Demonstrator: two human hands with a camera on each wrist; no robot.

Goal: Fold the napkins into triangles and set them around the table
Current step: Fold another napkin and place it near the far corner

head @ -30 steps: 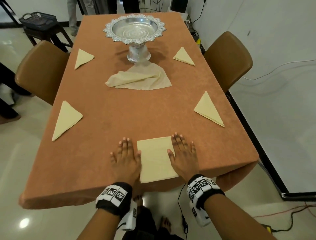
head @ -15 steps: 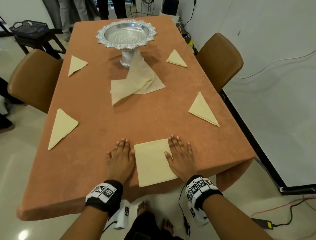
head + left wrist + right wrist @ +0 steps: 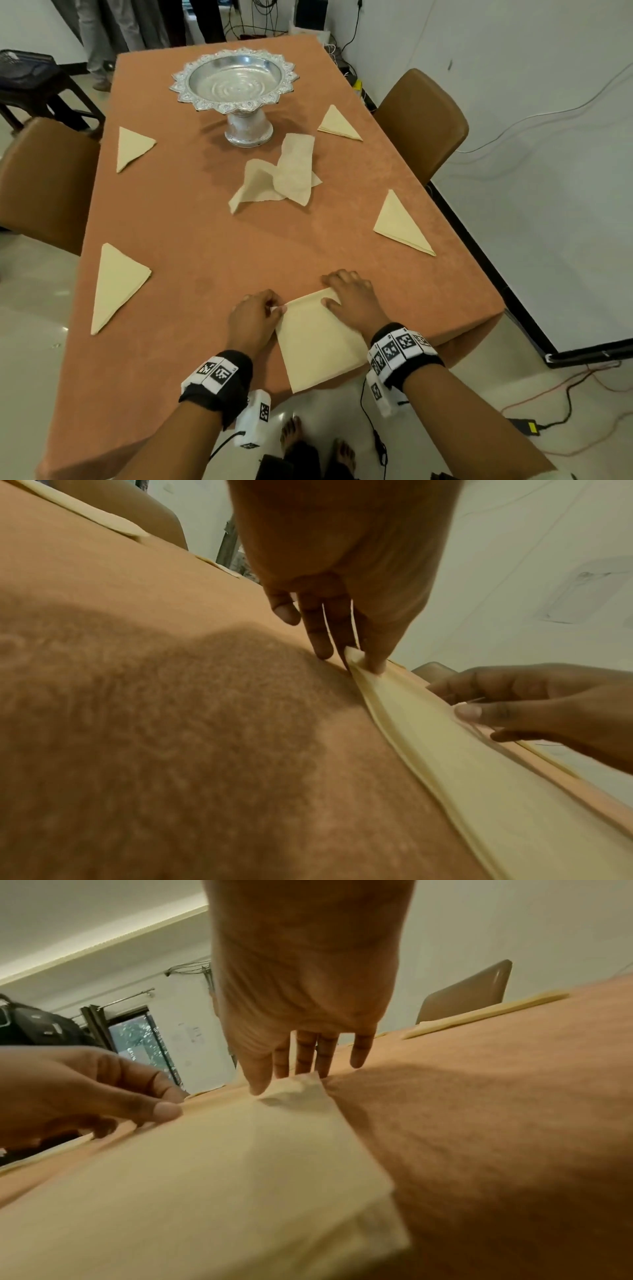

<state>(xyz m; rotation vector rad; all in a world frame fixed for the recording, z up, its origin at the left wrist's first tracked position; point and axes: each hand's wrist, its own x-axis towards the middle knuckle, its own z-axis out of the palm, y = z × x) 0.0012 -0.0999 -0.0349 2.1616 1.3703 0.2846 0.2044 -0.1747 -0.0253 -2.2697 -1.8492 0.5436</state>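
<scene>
A cream napkin point(image 3: 318, 342), folded to a rectangle, lies at the near edge of the orange table point(image 3: 191, 240), overhanging it slightly. My left hand point(image 3: 277, 308) pinches its far left corner, seen lifted in the left wrist view point(image 3: 356, 654). My right hand point(image 3: 330, 294) pinches the far right corner, which puckers up between thumb and fingers point(image 3: 298, 1084). Folded triangles lie at the far left point(image 3: 132, 147), far right point(image 3: 339, 125), near right point(image 3: 400, 222) and near left point(image 3: 114, 284).
Loose crumpled napkins point(image 3: 281, 178) lie mid-table in front of a silver pedestal bowl point(image 3: 236, 85). Brown chairs stand at the right point(image 3: 421, 120) and left point(image 3: 44, 181). Cables and a power brick point(image 3: 524, 426) lie on the floor at the right. People stand beyond the far end.
Both hands lay flat beside the napkin before. They have slid forward to its far corners and now pinch them. The loose napkins in the middle have changed shape.
</scene>
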